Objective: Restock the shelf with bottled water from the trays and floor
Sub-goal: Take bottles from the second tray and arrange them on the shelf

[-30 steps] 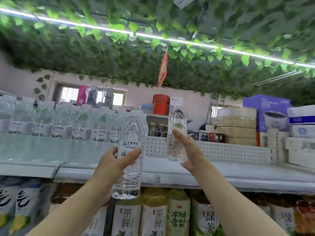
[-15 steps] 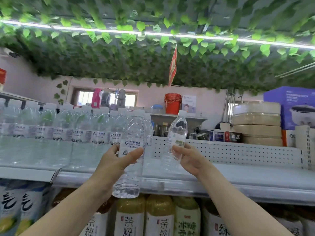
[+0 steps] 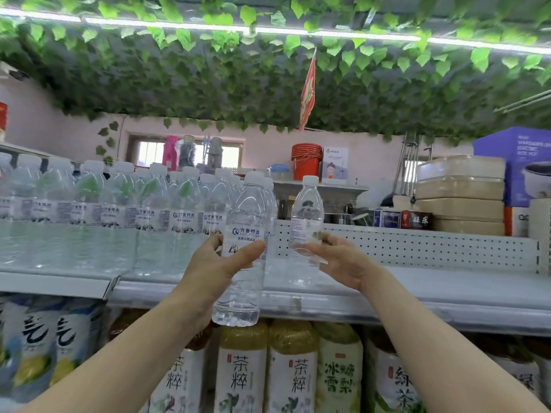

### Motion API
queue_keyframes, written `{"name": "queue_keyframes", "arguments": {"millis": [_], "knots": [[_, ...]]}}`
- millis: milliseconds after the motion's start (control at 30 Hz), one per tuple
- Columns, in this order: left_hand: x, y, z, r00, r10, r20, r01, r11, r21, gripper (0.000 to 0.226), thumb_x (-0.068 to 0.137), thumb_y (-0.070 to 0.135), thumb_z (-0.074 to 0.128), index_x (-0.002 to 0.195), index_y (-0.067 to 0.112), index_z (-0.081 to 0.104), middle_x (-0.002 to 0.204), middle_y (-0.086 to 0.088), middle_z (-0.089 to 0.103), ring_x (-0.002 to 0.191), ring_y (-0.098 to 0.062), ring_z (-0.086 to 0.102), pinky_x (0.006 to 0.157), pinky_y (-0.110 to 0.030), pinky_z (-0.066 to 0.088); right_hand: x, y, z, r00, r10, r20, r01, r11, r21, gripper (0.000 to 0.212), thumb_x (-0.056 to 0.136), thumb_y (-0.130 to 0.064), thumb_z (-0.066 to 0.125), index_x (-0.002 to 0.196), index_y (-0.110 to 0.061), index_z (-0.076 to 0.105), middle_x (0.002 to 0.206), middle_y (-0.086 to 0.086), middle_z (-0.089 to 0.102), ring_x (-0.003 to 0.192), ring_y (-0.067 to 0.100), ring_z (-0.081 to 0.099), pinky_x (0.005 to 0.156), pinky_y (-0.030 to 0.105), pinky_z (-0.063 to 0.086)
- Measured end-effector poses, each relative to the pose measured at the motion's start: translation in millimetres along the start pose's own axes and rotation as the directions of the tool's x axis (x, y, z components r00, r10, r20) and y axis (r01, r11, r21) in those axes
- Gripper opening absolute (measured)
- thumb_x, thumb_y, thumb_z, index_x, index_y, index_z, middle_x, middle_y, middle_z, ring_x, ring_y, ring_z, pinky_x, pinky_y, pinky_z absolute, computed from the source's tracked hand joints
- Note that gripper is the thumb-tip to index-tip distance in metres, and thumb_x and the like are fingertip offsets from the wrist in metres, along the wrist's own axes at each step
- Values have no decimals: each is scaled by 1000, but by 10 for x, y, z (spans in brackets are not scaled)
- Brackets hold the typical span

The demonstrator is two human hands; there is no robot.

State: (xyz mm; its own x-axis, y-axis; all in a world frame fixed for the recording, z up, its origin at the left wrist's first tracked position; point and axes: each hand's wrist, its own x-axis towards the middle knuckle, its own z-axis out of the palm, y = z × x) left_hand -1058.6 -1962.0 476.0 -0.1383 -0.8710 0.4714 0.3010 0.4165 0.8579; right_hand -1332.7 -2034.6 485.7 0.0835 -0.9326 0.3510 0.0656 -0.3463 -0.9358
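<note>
Head view: your left hand (image 3: 217,266) is gripping a clear plastic water bottle (image 3: 238,293) at its label, just in front of the grey metal shelf (image 3: 417,293). Your right hand (image 3: 343,260) is pinching a second clear bottle (image 3: 307,213) over that shelf. They're probably heavy, thin-walled and slick, so take them mid-body.

The white-labelled plastic tea bottles (image 3: 243,377) under the grey metal shelf (image 3: 417,293) run off the bottom edge, and the purple cardboard box (image 3: 512,162) is cut by the right edge.
</note>
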Motion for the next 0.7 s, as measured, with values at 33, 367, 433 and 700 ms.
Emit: {"name": "queue_keyframes", "arguments": {"millis": [33,367,433,700], "knots": [[-17,13,-6,1000,-1,-3,1,1000,7,95,79,34,77,156,15,24,136,7,46,84,1,48,96,-32,28,2,14,14,998,-10,-65,8,1000,-22,60,78,-4,81,133,-5,57,126,12,69,123,29,63,106,46,46],[-106,55,-32,999,-6,36,5,1000,26,36,82,26,76,82,36,42,83,21,50,74,9,47,92,-33,33,-28,37,148,972,-103,-210,19,929,-370,45,84,-23,81,123,-17,61,120,0,71,115,18,64,102,40,46],[-111,38,-53,999,-15,34,15,1000,24,35,78,29,78,85,35,44,84,20,54,76,6,51,89,-34,36,-37,27,118,985,-46,-169,-18,933,-358,44,86,-15,77,126,-19,59,123,2,70,119,21,62,107,47,42],[-134,-11,-16,1000,-23,16,23,1000,11,37,81,26,77,81,36,41,81,20,50,67,10,49,77,-25,39,20,89,230,951,-148,-270,-53,785,-617,78,49,-62,92,115,-31,64,106,-10,75,100,14,70,90,40,57]]}}
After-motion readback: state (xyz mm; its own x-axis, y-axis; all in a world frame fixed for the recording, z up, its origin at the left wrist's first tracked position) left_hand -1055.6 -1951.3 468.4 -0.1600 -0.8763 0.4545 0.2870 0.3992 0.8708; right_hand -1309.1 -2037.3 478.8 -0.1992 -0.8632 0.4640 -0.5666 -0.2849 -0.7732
